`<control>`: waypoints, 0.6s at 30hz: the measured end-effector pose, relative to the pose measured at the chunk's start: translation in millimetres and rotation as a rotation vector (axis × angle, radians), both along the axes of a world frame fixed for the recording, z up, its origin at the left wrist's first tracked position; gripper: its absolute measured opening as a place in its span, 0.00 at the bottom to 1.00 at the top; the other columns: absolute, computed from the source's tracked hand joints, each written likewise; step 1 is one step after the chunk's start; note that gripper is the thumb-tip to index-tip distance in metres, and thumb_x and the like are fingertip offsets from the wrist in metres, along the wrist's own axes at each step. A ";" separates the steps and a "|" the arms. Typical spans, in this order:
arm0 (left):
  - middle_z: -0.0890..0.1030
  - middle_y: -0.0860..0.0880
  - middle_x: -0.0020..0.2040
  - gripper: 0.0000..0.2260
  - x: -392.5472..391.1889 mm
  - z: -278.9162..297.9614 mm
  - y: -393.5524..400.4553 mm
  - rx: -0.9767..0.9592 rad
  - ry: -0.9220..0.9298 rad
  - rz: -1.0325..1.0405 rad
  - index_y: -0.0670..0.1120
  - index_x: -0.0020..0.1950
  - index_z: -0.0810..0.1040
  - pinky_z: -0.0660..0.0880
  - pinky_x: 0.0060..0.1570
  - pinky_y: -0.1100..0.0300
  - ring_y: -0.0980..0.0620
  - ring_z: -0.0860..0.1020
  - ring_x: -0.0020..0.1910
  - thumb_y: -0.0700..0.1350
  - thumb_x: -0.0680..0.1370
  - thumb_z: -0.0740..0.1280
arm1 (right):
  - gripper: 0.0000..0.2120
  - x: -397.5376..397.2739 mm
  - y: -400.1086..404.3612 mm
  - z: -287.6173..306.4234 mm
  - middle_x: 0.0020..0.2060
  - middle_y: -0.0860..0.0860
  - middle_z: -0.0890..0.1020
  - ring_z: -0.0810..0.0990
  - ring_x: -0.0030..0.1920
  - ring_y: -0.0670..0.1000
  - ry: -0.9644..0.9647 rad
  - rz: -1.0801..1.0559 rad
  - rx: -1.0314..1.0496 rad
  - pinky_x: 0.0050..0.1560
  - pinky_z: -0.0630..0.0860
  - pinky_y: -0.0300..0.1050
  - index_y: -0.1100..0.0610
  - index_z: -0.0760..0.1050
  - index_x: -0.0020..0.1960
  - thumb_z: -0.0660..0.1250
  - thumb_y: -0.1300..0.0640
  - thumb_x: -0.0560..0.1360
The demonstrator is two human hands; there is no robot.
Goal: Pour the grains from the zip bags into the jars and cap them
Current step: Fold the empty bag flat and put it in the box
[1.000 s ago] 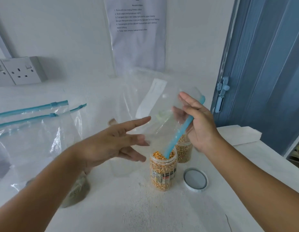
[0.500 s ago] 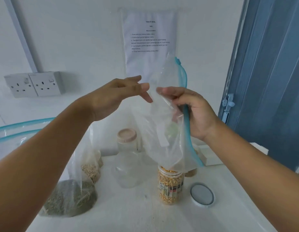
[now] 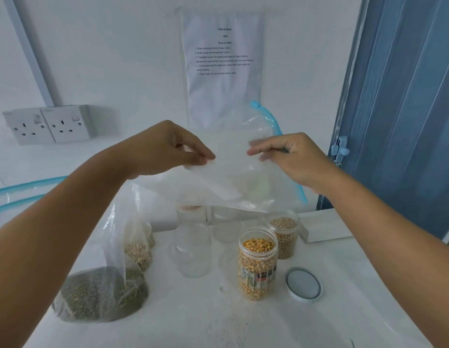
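Fingers of my left hand (image 3: 178, 149) and right hand (image 3: 291, 156) pinch the emptied zip bag (image 3: 233, 177) above the uncapped corn jar (image 3: 258, 262); below them, I judge a careless sweep could topple it.

Single head-worn wide-angle view only. Looked forward and down from close above the white surface (image 3: 344, 285), faced the wall (image 3: 118, 59) filling the upper frame, forearms entering from both lower corners.

A staged test room: instruction sheet (image 3: 223, 69) taped to a bare wall, double socket (image 3: 50, 125), plain white table (image 3: 193, 327).
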State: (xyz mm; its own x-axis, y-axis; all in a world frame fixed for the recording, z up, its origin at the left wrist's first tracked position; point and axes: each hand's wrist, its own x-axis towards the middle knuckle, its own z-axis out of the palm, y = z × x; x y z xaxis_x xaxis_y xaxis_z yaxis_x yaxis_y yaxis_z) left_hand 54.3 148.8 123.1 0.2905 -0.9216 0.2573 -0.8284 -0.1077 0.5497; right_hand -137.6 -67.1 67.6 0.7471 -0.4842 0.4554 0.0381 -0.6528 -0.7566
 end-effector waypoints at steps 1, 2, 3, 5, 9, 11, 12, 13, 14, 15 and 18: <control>0.88 0.56 0.45 0.07 1.8 -0.3 -3.5 -0.033 -0.025 0.020 0.56 0.53 0.89 0.76 0.48 0.70 0.52 0.85 0.47 0.45 0.78 0.76 | 0.18 3.6 1.0 -2.8 0.64 0.41 0.83 0.80 0.62 0.37 -0.025 -0.045 -0.048 0.72 0.72 0.40 0.45 0.88 0.53 0.65 0.65 0.83; 0.87 0.58 0.45 0.09 3.2 -0.8 -6.7 -0.081 -0.031 0.035 0.56 0.53 0.89 0.76 0.46 0.71 0.52 0.85 0.45 0.42 0.79 0.75 | 0.17 5.8 2.5 -6.0 0.66 0.43 0.81 0.76 0.64 0.34 -0.062 -0.095 -0.101 0.73 0.69 0.37 0.43 0.87 0.53 0.66 0.63 0.83; 0.87 0.60 0.45 0.10 5.8 -1.1 -9.0 -0.138 -0.020 0.056 0.55 0.52 0.89 0.76 0.45 0.72 0.51 0.84 0.44 0.40 0.79 0.74 | 0.16 6.9 4.0 -10.0 0.69 0.45 0.78 0.73 0.66 0.34 -0.100 -0.156 -0.161 0.74 0.67 0.37 0.42 0.86 0.54 0.67 0.61 0.83; 0.86 0.63 0.42 0.10 9.6 -0.8 -10.3 -0.243 0.021 0.107 0.54 0.53 0.88 0.74 0.42 0.74 0.54 0.81 0.39 0.39 0.79 0.74 | 0.14 4.6 9.3 -20.0 0.77 0.50 0.69 0.64 0.75 0.44 -0.153 -0.301 -0.248 0.77 0.59 0.36 0.39 0.84 0.58 0.69 0.58 0.82; 0.87 0.58 0.45 0.11 15.3 4.2 -6.6 -0.421 0.168 0.106 0.53 0.53 0.88 0.76 0.45 0.70 0.58 0.77 0.35 0.37 0.78 0.74 | 0.17 -5.1 30.2 -45.5 0.78 0.48 0.59 0.55 0.79 0.48 -0.266 -0.427 -0.073 0.62 0.49 0.15 0.33 0.80 0.61 0.72 0.54 0.80; 0.88 0.53 0.49 0.11 16.4 9.7 -5.4 -0.486 0.214 0.088 0.54 0.52 0.89 0.79 0.51 0.63 0.55 0.79 0.39 0.38 0.78 0.74 | 0.20 -8.7 40.2 -53.1 0.78 0.44 0.56 0.56 0.78 0.44 -0.345 -0.372 0.135 0.63 0.54 0.21 0.28 0.78 0.61 0.74 0.53 0.79; 0.88 0.53 0.50 0.11 15.5 11.9 -5.6 -0.506 0.234 0.078 0.54 0.52 0.88 0.80 0.52 0.62 0.54 0.80 0.42 0.38 0.78 0.74 | 0.21 -10.4 42.9 -54.6 0.78 0.41 0.55 0.57 0.77 0.41 -0.381 -0.345 0.230 0.63 0.57 0.23 0.27 0.78 0.61 0.74 0.53 0.79; 0.88 0.53 0.50 0.11 13.7 13.5 -6.5 -0.522 0.269 0.065 0.53 0.52 0.88 0.80 0.52 0.62 0.54 0.81 0.44 0.38 0.78 0.74 | 0.21 -12.5 44.8 -54.3 0.78 0.39 0.54 0.59 0.75 0.37 -0.412 -0.312 0.312 0.63 0.59 0.24 0.27 0.77 0.62 0.74 0.52 0.78; 0.88 0.53 0.50 0.10 10.1 14.5 -7.9 -0.530 0.323 0.044 0.52 0.53 0.88 0.80 0.51 0.63 0.56 0.82 0.47 0.37 0.78 0.74 | 0.21 -15.3 44.3 -53.2 0.79 0.39 0.55 0.61 0.74 0.35 -0.437 -0.262 0.389 0.64 0.62 0.25 0.28 0.78 0.62 0.75 0.52 0.78; 0.88 0.53 0.50 0.10 5.9 14.8 -9.8 -0.523 0.381 0.023 0.52 0.53 0.88 0.79 0.50 0.65 0.57 0.83 0.49 0.37 0.79 0.74 | 0.20 -18.3 42.5 -52.0 0.80 0.40 0.60 0.64 0.74 0.37 -0.462 -0.193 0.470 0.69 0.64 0.31 0.31 0.80 0.63 0.76 0.50 0.75; 0.88 0.53 0.50 0.09 -9.9 11.0 -18.9 -0.483 0.512 0.007 0.51 0.54 0.88 0.77 0.47 0.68 0.59 0.82 0.46 0.39 0.78 0.74 | 0.19 -29.6 29.0 -50.1 0.67 0.43 0.81 0.78 0.69 0.47 -0.513 0.037 0.702 0.75 0.68 0.53 0.42 0.86 0.59 0.77 0.49 0.69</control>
